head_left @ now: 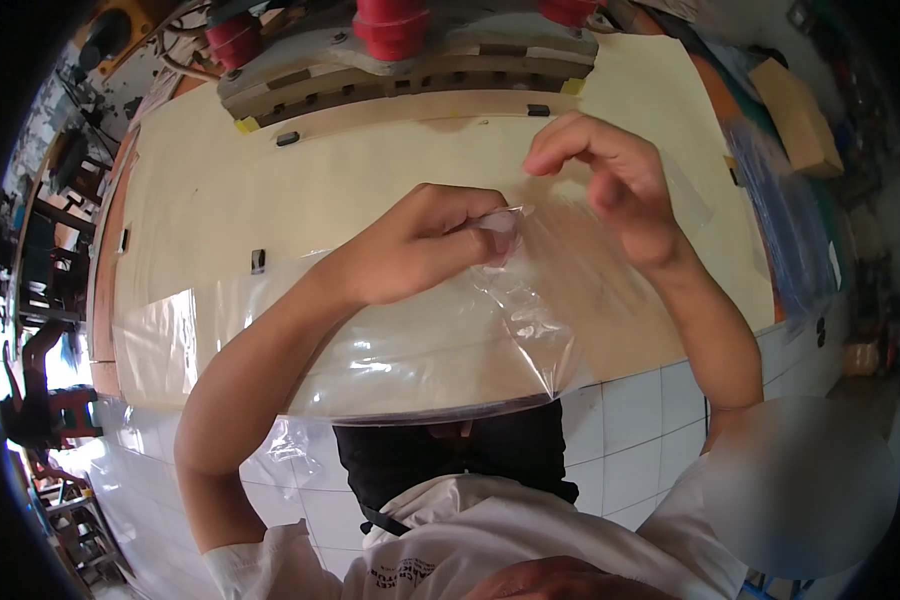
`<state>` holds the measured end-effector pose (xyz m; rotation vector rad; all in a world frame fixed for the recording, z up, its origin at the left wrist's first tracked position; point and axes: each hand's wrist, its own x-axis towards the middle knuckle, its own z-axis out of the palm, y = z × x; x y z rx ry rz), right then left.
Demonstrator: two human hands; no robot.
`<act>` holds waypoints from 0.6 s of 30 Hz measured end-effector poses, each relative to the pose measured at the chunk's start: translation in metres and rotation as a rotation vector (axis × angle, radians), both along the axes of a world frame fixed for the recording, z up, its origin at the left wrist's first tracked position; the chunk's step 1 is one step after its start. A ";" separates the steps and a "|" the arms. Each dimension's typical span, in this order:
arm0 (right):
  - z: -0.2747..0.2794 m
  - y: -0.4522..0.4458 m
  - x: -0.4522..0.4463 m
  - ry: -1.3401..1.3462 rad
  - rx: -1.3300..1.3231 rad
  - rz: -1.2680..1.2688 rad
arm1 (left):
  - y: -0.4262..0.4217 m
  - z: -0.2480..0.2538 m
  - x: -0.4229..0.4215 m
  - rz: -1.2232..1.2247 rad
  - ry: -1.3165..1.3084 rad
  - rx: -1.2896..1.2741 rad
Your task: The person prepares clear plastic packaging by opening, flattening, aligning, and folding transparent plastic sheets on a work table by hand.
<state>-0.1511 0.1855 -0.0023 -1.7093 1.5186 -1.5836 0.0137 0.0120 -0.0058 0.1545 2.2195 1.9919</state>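
Clear plastic film point(370, 365) lies over the near part of a pale yellow table top point(220, 200) and hangs at its front edge. My left hand point(420, 240) is closed on a gathered edge of the film near the middle of the table. To the right, my right hand point(615, 185) is raised above the table, its fingers curled but apart, with nothing seen between them. The film looks bunched and creased just below my left hand.
A grey metal machine bar point(410, 75) with red cylinders point(390, 28) spans the back. Small black blocks point(258, 261) sit on the table. At the right are a cardboard box point(796, 118) and bluish plastic sheets point(785, 230). A red stool point(73, 415) stands at left.
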 end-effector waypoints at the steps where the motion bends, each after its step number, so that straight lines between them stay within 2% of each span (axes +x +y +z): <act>1: 0.002 0.000 0.000 0.043 -0.092 -0.026 | 0.001 0.001 0.000 0.000 -0.004 -0.007; 3: 0.008 0.003 0.003 0.096 -0.163 -0.036 | 0.001 -0.002 -0.001 0.010 0.006 -0.017; 5: 0.014 0.017 0.008 0.005 -0.212 -0.036 | 0.001 -0.018 -0.004 0.002 0.139 0.049; 8: 0.042 0.035 0.028 -0.013 -0.357 0.372 | 0.000 -0.019 -0.004 -0.004 0.123 0.059; 11: 0.087 0.056 0.086 -0.045 -0.361 0.663 | -0.001 -0.020 -0.005 -0.028 0.137 0.066; 13: 0.097 0.074 0.118 -0.120 -0.491 0.801 | -0.003 -0.018 -0.004 -0.033 0.145 0.042; 15: 0.102 0.084 0.143 -0.169 -0.617 0.765 | -0.001 -0.018 -0.006 -0.059 0.156 0.023; 18: 0.116 0.083 0.175 -0.236 -0.620 0.778 | 0.001 -0.020 -0.007 -0.033 0.162 -0.003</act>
